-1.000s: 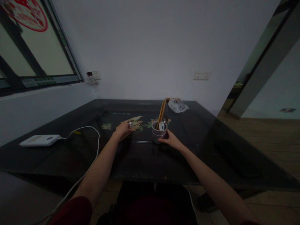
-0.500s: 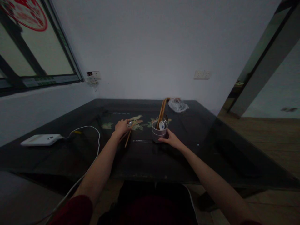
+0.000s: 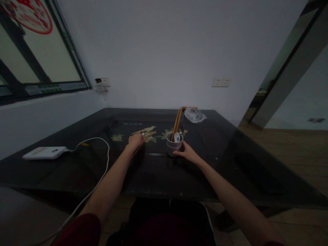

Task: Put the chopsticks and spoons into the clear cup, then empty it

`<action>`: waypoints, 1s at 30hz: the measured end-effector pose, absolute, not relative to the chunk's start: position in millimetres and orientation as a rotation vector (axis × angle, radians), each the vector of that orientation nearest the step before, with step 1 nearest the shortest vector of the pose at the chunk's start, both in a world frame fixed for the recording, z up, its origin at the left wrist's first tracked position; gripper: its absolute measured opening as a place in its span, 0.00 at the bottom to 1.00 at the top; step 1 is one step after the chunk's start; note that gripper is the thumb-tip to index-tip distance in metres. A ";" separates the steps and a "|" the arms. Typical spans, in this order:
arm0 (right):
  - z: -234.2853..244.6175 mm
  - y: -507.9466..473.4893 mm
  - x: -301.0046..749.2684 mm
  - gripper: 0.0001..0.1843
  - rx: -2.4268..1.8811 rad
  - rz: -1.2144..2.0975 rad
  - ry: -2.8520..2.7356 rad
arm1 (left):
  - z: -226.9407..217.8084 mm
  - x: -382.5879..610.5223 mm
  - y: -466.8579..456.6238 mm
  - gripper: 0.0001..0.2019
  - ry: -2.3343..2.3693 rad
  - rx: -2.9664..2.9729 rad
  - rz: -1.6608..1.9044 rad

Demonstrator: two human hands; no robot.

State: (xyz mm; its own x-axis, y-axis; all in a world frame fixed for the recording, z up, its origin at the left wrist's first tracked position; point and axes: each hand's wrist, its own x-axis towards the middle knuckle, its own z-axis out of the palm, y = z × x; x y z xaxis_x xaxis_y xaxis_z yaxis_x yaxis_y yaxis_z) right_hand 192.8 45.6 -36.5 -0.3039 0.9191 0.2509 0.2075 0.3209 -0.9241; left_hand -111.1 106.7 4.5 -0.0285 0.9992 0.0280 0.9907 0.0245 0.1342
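Observation:
A pale round utensil cup [image 3: 174,146] stands on the dark glass table [image 3: 153,171], with brown chopsticks [image 3: 176,123] and a white spoon [image 3: 176,137] sticking out of it. My right hand [image 3: 188,152] grips the cup's near right side. My left hand [image 3: 135,141] lies left of the cup, fingers closed on a pair of chopsticks [image 3: 140,145] that slant toward me over the table. A small shiny piece shows at its fingertips.
A white flat device [image 3: 44,152] lies at the table's left edge, its white cable [image 3: 102,164] looping toward me. A crumpled clear plastic bag [image 3: 194,115] sits at the far side. Wall sockets and a window stand beyond; wooden floor lies to the right.
My left hand has shifted a little right and turned, and the chopsticks in it have swung from slanting well out toward me to tucked closer under the hand. The right hand stays on the cup.

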 end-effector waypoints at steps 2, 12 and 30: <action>-36.0 45.4 192.3 0.37 -1.012 1.050 -1.723 | 3.8 -109.1 106.4 0.15 2.222 2.138 0.194; -37.4 46.4 193.1 0.37 -1.034 1.029 -1.732 | 5.3 -113.9 103.2 0.20 2.264 2.171 0.250; -36.8 46.8 194.2 0.38 -1.022 1.026 -1.750 | -13.0 -126.9 114.4 0.30 2.381 2.028 0.258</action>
State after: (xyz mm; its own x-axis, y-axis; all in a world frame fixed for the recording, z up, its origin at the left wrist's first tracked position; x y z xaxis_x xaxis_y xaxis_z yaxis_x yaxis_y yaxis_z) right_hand 194.2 46.8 -36.8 -0.3122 0.9154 0.2541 0.2252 0.3311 -0.9163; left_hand -126.9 114.4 -13.0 -0.1648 0.9808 0.1040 0.9803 0.1513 0.1269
